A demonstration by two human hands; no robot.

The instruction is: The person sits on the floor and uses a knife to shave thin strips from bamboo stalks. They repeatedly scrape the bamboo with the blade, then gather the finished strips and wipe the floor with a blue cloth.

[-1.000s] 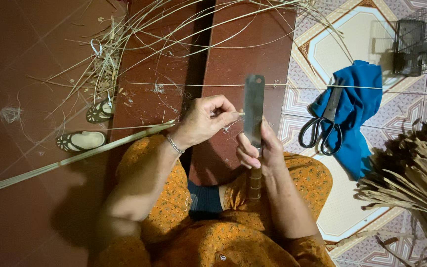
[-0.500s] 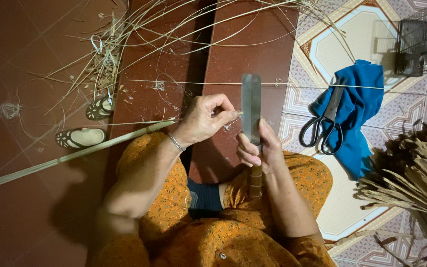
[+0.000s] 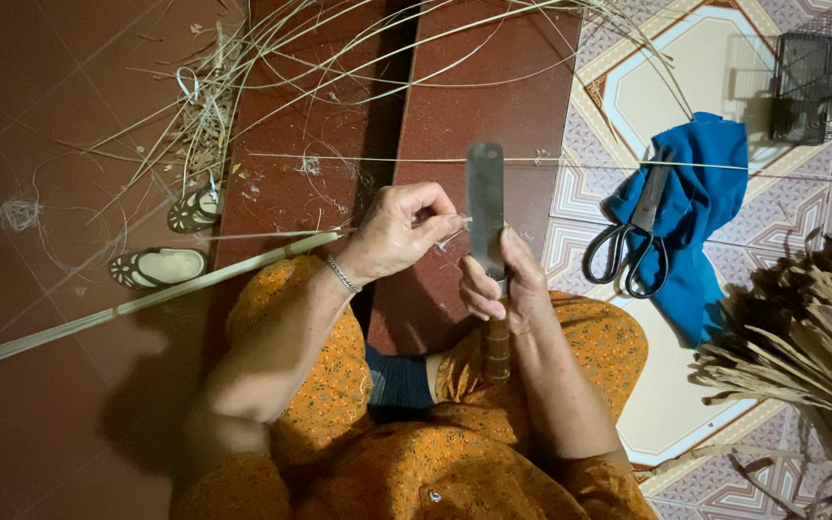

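Note:
My right hand point(image 3: 507, 284) grips a large knife with a flat grey blade point(image 3: 485, 207) pointing up and away from me; its brown handle point(image 3: 498, 349) runs down toward my lap. My left hand point(image 3: 402, 229) pinches a thin pale fibre strip against the blade's left edge. A long green-tan stalk point(image 3: 137, 303) runs from behind that wrist out to the left across the red floor. I sit in orange patterned clothing point(image 3: 406, 453).
Black scissors point(image 3: 628, 246) lie on a blue cloth point(image 3: 700, 217) on the patterned tiles at right. A heap of dry brown leaves point(image 3: 811, 337) sits at far right. Loose straw strands point(image 3: 243, 87) and two sandals point(image 3: 161, 265) lie on the red floor.
Both hands and the knife stay nearly where they were; the left fingers shift slightly along the blade edge.

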